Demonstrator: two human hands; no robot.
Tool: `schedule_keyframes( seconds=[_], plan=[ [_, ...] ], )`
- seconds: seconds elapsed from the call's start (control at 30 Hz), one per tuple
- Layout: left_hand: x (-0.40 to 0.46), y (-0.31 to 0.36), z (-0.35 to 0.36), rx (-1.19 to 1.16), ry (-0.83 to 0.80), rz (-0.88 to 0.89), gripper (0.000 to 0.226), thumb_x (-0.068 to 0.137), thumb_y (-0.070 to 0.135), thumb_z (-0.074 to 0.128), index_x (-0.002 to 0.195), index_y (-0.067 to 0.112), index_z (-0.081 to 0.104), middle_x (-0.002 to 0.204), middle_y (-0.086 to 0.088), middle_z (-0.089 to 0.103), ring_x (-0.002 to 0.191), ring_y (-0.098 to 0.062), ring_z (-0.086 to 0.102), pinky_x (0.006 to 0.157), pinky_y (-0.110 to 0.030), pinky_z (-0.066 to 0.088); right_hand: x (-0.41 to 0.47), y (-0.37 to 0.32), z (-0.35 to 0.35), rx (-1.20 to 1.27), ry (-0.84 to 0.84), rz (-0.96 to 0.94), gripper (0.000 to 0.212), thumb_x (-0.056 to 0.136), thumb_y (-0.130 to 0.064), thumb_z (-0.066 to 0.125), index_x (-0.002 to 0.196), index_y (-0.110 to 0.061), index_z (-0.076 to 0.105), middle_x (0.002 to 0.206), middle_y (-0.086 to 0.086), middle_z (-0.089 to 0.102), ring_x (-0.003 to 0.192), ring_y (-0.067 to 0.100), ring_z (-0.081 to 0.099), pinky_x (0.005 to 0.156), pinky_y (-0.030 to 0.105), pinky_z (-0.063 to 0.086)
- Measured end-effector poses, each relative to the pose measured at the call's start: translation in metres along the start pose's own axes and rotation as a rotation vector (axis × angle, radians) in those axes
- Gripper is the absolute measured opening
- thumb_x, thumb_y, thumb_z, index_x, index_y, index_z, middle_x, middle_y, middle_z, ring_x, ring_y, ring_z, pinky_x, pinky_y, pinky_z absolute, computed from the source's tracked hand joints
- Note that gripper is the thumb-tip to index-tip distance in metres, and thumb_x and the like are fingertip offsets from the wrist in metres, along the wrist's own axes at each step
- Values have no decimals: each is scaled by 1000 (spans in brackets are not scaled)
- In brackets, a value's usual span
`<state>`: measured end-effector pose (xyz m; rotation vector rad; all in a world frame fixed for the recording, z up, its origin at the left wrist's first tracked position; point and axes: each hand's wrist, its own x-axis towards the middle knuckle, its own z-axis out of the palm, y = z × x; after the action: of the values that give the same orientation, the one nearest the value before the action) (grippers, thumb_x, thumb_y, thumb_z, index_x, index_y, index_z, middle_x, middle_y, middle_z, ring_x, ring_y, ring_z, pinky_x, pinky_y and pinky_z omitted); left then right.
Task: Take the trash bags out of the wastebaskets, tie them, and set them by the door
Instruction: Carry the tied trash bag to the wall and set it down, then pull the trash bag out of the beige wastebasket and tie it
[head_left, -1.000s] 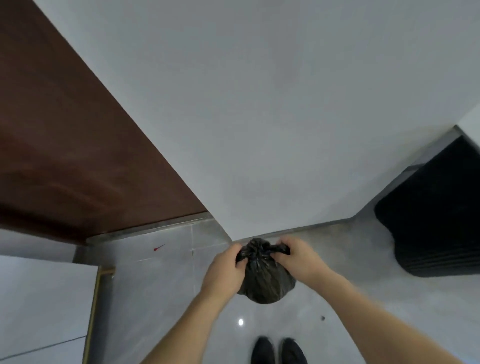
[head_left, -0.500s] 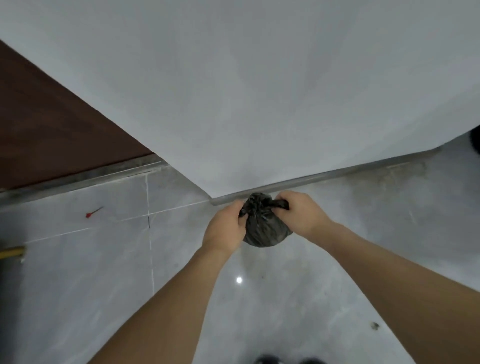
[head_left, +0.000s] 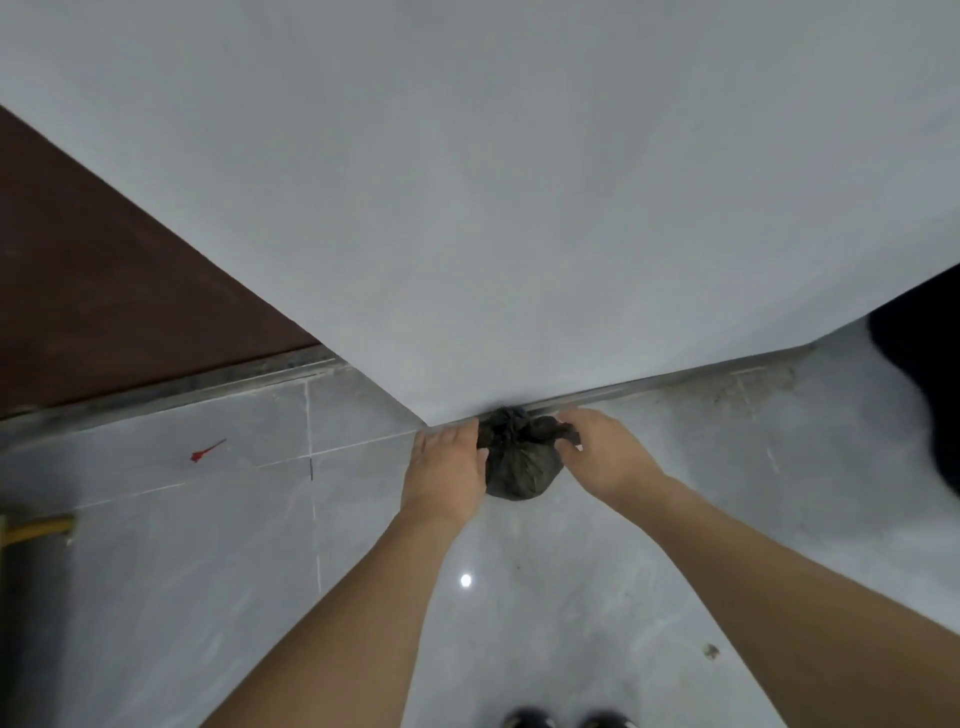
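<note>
Small knotted black trash bag sitting against the white wall base, left hand lying flat-fingered beside it — right hand pinching its knot

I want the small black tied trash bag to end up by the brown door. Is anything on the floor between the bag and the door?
Nothing visible blocks it. The small black tied trash bag sits at the wall corner; between it and the brown wooden door is bare grey tiled floor, bearing only a flat small red mark.
</note>
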<state>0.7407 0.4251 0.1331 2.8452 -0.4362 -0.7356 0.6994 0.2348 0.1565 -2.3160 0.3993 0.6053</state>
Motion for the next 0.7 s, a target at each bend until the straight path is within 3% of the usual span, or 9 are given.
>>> schedule_keyframes(
  seconds=[0.13,0.33,0.5,0.7],
  plan=[
    [-63,41,-104,13,-36,40,49,104,33,27,150,15,27,152,-1,36,143,-18,27,121,-39,6,-71,-68,-85,-63,7,9,44,100,-24,42,142,-11,43,142,8,50,129,23,47,106,32,35],
    [-217,126,-317,-120,-3,157,51,105,33,29,151,13,24,155,-2,31,143,-17,24,121,-33,9,-239,-193,-247,-212,-45,-3,47,103,-29,32,144,-5,33,149,11,39,137,25,34,113,33,25],
    [-326,174,-481,-41,231,262,54,105,31,28,153,9,16,159,-7,22,147,-19,16,121,-32,9,-381,-279,-376,-295,115,6,46,103,-30,30,139,-2,34,146,13,38,136,28,33,110,36,24],
    [-362,212,-598,38,502,387,56,105,33,22,154,8,10,162,-8,13,149,-20,8,122,-34,7,-447,-334,-467,-387,368,-50,56,103,-34,27,148,-2,22,156,13,25,144,27,21,118,39,17]
  ],
)
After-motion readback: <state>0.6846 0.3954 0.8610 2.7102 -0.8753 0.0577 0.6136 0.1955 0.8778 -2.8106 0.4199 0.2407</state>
